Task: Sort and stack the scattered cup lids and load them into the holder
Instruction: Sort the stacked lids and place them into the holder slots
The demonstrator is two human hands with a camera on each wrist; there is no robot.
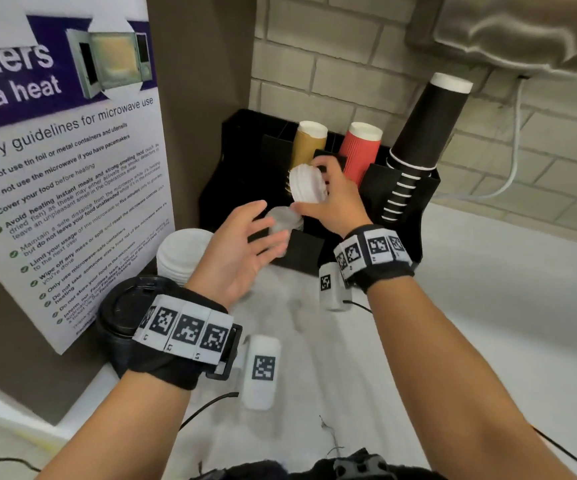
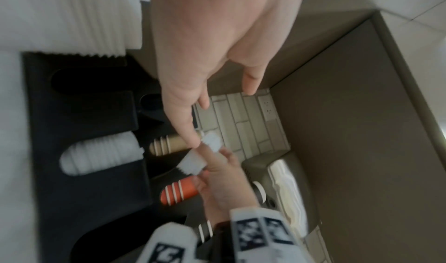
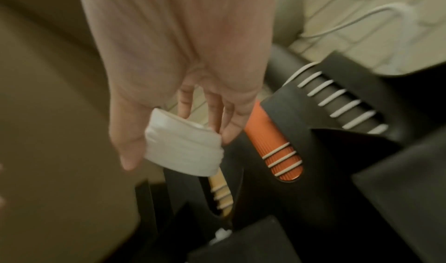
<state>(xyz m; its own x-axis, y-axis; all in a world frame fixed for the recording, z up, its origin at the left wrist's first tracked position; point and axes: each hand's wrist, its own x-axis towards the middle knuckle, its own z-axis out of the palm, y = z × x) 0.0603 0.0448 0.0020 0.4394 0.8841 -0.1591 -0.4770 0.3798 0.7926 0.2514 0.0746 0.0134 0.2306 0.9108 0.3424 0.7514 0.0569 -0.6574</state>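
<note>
My right hand (image 1: 311, 188) grips a short stack of small white lids (image 1: 302, 181) above the front of the black holder (image 1: 238, 150). The right wrist view shows thumb and fingers of that hand (image 3: 178, 152) clamping the stack (image 3: 183, 148) by its sides. My left hand (image 1: 263, 226) hovers just below and to the left, palm up, fingers spread, holding nothing. Behind it a row of white lids (image 1: 283, 220) lies in a front slot of the holder, seen more plainly as the slotted lids (image 2: 101, 152) in the left wrist view.
A taller stack of larger white lids (image 1: 183, 254) stands on the white counter left of the holder. Black lids (image 1: 121, 313) sit under my left wrist. Tan cups (image 1: 309, 140), red cups (image 1: 361, 150) and black cups (image 1: 422, 140) fill the holder's back. A poster panel (image 1: 55, 168) walls off the left.
</note>
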